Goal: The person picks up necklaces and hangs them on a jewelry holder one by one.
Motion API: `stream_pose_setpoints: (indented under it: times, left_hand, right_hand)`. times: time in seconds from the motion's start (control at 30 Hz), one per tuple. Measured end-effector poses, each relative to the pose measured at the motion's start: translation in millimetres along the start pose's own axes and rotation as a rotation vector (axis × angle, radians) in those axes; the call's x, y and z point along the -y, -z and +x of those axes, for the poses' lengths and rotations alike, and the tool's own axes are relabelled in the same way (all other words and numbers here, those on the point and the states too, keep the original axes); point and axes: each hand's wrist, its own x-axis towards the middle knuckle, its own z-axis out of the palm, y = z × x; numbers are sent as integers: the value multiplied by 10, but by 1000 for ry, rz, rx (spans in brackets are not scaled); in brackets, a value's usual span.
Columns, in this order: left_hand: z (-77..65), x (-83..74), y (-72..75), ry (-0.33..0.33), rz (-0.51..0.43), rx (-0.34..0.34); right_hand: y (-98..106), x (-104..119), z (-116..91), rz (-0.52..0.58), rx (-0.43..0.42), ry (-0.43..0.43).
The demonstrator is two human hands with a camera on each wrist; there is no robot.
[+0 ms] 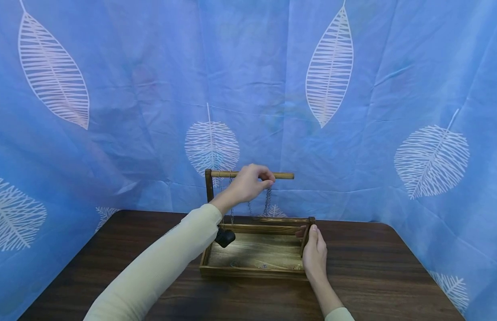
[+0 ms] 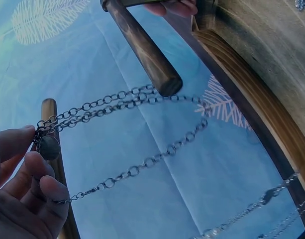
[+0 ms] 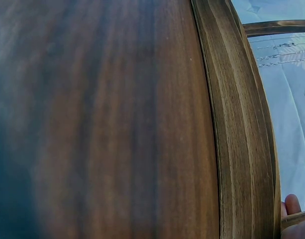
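My left hand (image 1: 250, 183) pinches a metal chain (image 1: 267, 203) beside the upper bar (image 1: 283, 175) of a wooden jewelry stand. In the left wrist view the chain (image 2: 134, 171) hangs in a long loop from the fingertips, with a round disc (image 2: 50, 147) close to the thumb. That loop passes near the free end of the lower bar (image 2: 164, 82). At the stand's right side, my right hand (image 1: 316, 256) grips the upright post (image 1: 306, 238), thumb in front and fingers behind. Its fingertips (image 3: 292, 203) show at the edge of the right wrist view.
Other thin chains (image 1: 231, 196) hang from the upper bar, left of the hand. Small shiny pieces (image 1: 264, 266) lie inside the tray base (image 1: 252, 271). A black device (image 1: 225, 238) sits under the left wrist. The stand rests on a dark wooden table (image 1: 365, 267) before a blue leaf-patterned curtain (image 1: 264, 89).
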Motion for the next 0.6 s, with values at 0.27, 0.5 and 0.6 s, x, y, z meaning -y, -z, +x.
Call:
stream_pose_setpoints:
  times: [0.27,0.5,0.6]
  left_hand:
    - [114,-138,-61,-22,49,21]
    - [231,-290,-149,-32,68,38]
    - [283,-351,-195,-42,87,36]
  right_hand:
    - [5,7,-1,1,0,1]
    - [6,5,-2,2,-6,0]
    - [0,6,-3,-5,-4,-3]
